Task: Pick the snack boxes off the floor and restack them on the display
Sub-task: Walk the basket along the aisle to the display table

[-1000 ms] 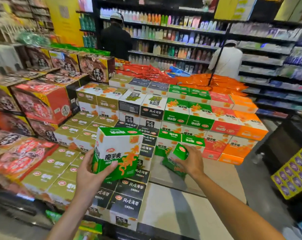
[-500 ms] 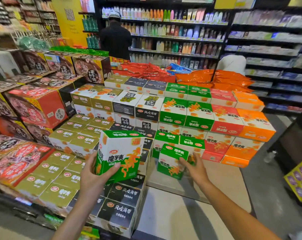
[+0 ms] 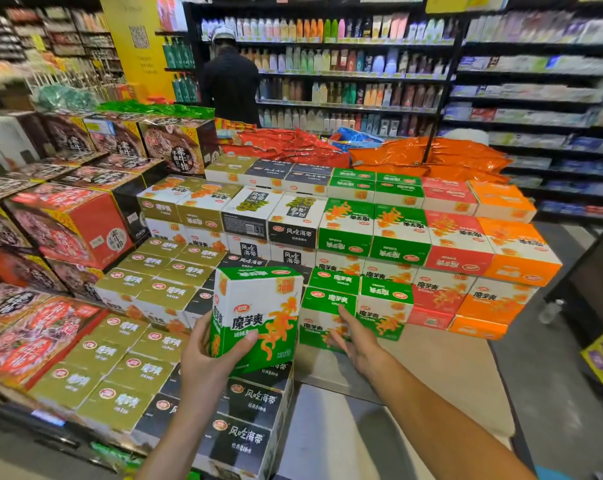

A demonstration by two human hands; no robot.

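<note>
left hand [image 3: 208, 355] raised at mid-frame, forearm coming up from the bottom edge. fingers wrapped round the left side of a green box [image 3: 256, 318], thumb across its lower front face; box held upright, slightly tilted, in the air above the black boxes [image 3: 248, 420].

right hand [image 3: 357, 337] reached forward, palm to the left, fingers straight and loosely spread. fingertips touch the front face of a second green box [image 3: 327, 318], which sits on the tan platform [image 3: 442, 372] at the front of the green column, touching the green box beside it on the right. this hand grips nothing.

edges and room: olive boxes [image 3: 120, 355] step down in tiers at the left, black boxes form the next column, then green, red boxes [image 3: 442, 296] and orange boxes [image 3: 494, 303]. bare platform surface lies open in front of the green, red and orange columns, to the right of the black ones. grey floor [image 3: 542, 393] runs along the platform's right edge.

hidden or unclear: the held box covers part of the black column and the left edge of the second box. the right hand's palm covers the lower print on that box. bottom of the black stack is cut off by the frame. a person in dark clothes [image 3: 232, 84] stands back turned at the bottle shelves [image 3: 345, 64] behind; the shelf goods are too blurred to read. orange bags [image 3: 438, 154] lie heaped behind the stacks.
</note>
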